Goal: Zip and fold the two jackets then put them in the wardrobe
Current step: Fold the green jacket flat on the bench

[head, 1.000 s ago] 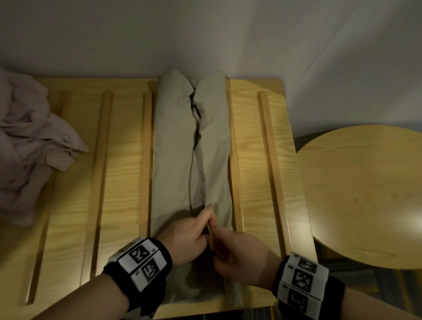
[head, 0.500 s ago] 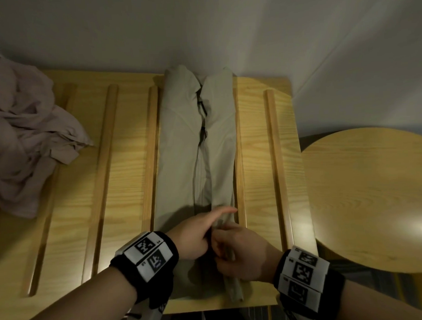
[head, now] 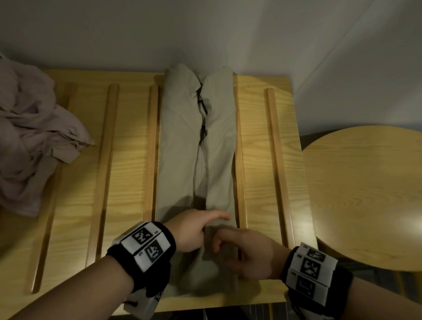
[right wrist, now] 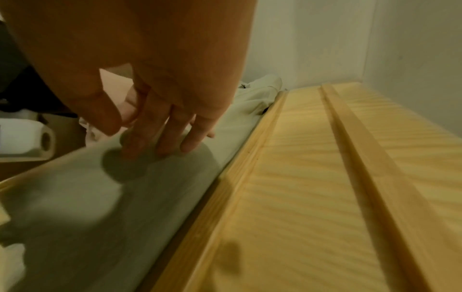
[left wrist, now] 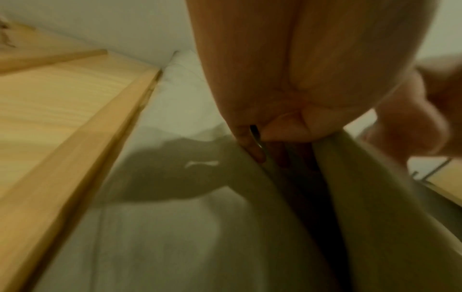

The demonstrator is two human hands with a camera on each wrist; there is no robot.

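Your left hand (head: pixel 195 229) sits at lower centre of the head view, its fingers (left wrist: pixel 252 146) curled and pinching the near fabric of the beige jacket (head: pixel 180 141). Your right hand (head: pixel 248 255), just beside it, rests on that fabric with fingers (right wrist: pixel 160 136) nearly straight and gripping nothing. The jacket lies lengthwise down the middle of the slatted table (head: pixel 256 158), its zip half shut. A mauve jacket (head: pixel 22 134) lies crumpled at the left edge. A round table (head: pixel 376 196) stands at right.
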